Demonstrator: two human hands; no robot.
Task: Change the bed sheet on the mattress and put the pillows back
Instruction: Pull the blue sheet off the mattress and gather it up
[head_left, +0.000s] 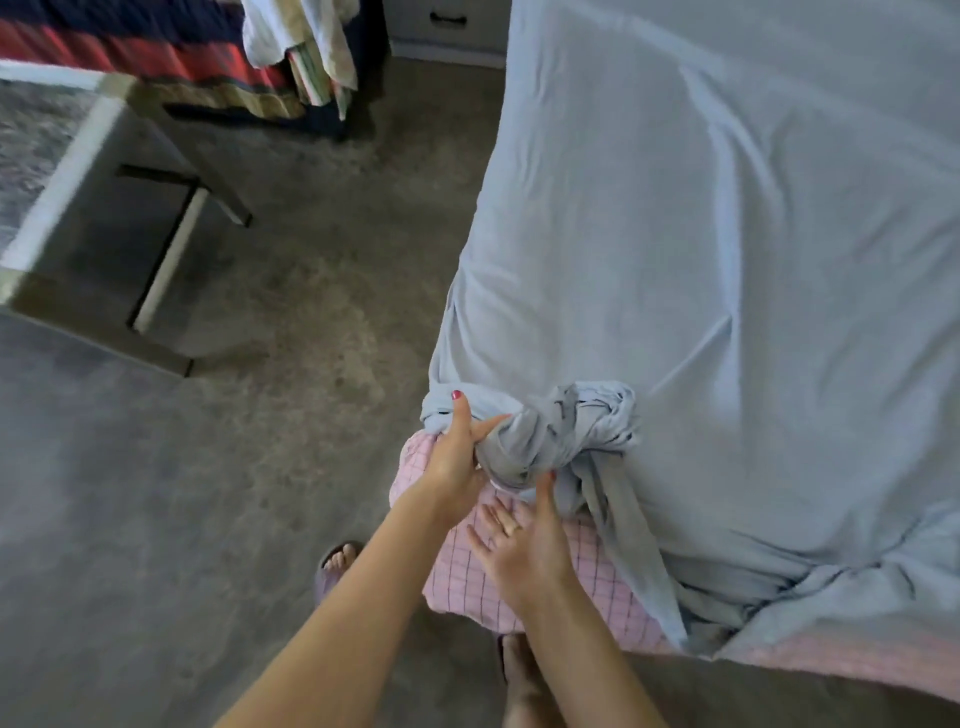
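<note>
Home bedroom: mattress (519, 587) under pale blue sheet (727, 260), second bed with striped bedding (156, 57) far beyond the fingers, drawer unit (447, 26), bare concrete floor (285, 312).

Pale blue bed sheet (727, 260) spread over the top of the mattress (519, 587), lying in shallow wrinkles. At the near corner the sheet is gathered into a twisted knot (566, 431) from which a loose tail hangs down. Below the knot the mattress side is exposed, pink with a thin dark grid pattern.
</note>
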